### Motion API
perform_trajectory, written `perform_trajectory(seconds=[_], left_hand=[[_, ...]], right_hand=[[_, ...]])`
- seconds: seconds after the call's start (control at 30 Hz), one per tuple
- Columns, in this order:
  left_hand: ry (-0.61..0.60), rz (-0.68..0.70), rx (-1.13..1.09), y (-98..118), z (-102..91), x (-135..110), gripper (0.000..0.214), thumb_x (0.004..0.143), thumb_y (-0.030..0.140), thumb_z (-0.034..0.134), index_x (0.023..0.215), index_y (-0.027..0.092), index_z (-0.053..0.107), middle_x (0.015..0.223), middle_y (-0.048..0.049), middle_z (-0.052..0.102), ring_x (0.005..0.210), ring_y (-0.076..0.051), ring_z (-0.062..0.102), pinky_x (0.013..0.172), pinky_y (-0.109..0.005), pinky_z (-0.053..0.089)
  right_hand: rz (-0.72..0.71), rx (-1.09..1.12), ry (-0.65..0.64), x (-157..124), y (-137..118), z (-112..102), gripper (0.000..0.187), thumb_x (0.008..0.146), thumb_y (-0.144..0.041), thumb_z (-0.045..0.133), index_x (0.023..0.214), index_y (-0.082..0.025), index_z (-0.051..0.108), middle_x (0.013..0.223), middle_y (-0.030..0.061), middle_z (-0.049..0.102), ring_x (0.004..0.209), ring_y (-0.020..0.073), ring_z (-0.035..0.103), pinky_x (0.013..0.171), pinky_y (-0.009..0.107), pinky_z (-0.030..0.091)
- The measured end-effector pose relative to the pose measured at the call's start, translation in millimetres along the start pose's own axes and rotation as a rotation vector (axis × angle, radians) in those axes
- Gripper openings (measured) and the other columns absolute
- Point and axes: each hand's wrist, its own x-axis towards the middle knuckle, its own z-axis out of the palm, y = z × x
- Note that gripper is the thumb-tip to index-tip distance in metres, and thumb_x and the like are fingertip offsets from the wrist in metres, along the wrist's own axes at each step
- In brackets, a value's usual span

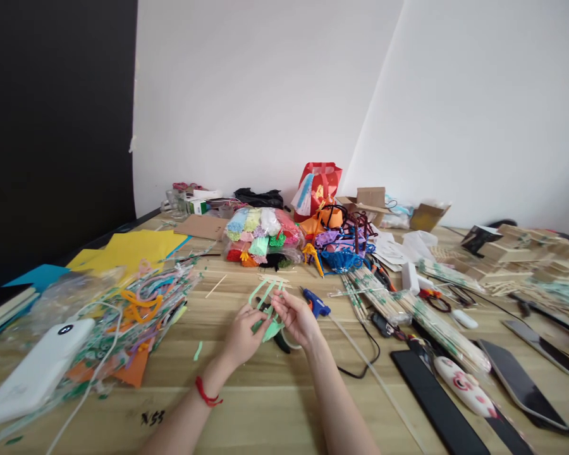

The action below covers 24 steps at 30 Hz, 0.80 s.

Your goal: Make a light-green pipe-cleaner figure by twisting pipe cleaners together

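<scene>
At the middle of the wooden table, both my hands are on a light green piece with several long strips (271, 332) reaching away from me. My left hand (244, 333) pinches its near left side with bent fingers. My right hand (298, 316) has thumb and fingertips pressed together at the right side of the strips. Whatever small part lies between the right fingertips is too small to make out. Thin wooden sticks (275, 277) lie just beyond the strips. A dark curved item (281, 343), partly hidden, rests under my hands. Right of them is a blue glue gun (317, 304).
Left lie a tangled heap of craft scraps (156, 297), yellow sheets (133, 249) and a white power bank (40, 366). Behind are bagged pipe cleaners (263, 234) and a red bag (320, 183). Bundled sticks (446, 332), a black slab (436, 401) and phones (521, 382) are right.
</scene>
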Motion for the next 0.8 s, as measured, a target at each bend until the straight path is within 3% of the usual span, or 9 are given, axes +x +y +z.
perform_trajectory(seconds=[0.13, 0.33, 0.47, 0.8], left_hand=[[-0.014, -0.013, 0.004, 2.6, -0.8, 0.3, 0.016, 0.082, 0.027, 0.053, 0.072, 0.021, 0.065, 0.068, -0.0018, 0.064, 0.073, -0.018, 0.057, 0.067, -0.029, 0.046], [-0.029, 0.013, 0.021, 3.0, 0.4, -0.4, 0.015, 0.082, 0.027, 0.053, 0.075, 0.021, 0.065, 0.069, -0.0018, 0.065, 0.075, -0.018, 0.056, 0.068, -0.029, 0.045], [-0.035, -0.005, 0.032, 1.5, 1.4, -1.0, 0.017, 0.084, 0.028, 0.052, 0.076, 0.021, 0.066, 0.069, -0.0023, 0.065, 0.075, -0.018, 0.057, 0.067, -0.029, 0.045], [-0.018, 0.013, 0.014, 3.9, 0.5, -0.8, 0.016, 0.084, 0.027, 0.051, 0.079, 0.021, 0.066, 0.070, -0.0017, 0.064, 0.075, -0.017, 0.056, 0.067, -0.028, 0.045]], right_hand=[[-0.011, -0.023, -0.001, -0.7, 0.4, 0.6, 0.021, 0.070, -0.022, 0.071, 0.087, -0.010, 0.068, 0.077, 0.0069, 0.071, 0.070, 0.0116, 0.068, 0.068, 0.015, 0.055], [-0.095, -0.066, 0.059, 1.6, 3.3, 0.2, 0.024, 0.065, -0.026, 0.076, 0.080, -0.009, 0.068, 0.070, 0.0067, 0.070, 0.057, 0.0121, 0.067, 0.056, 0.016, 0.055], [-0.127, -0.042, 0.063, 2.2, 5.0, 1.3, 0.026, 0.059, -0.024, 0.080, 0.077, -0.009, 0.068, 0.070, 0.0071, 0.071, 0.058, 0.0124, 0.067, 0.059, 0.017, 0.055], [-0.156, -0.074, 0.021, -1.2, 2.3, 5.6, 0.024, 0.064, -0.025, 0.076, 0.081, -0.010, 0.069, 0.072, 0.0064, 0.071, 0.060, 0.0121, 0.066, 0.057, 0.017, 0.054]])
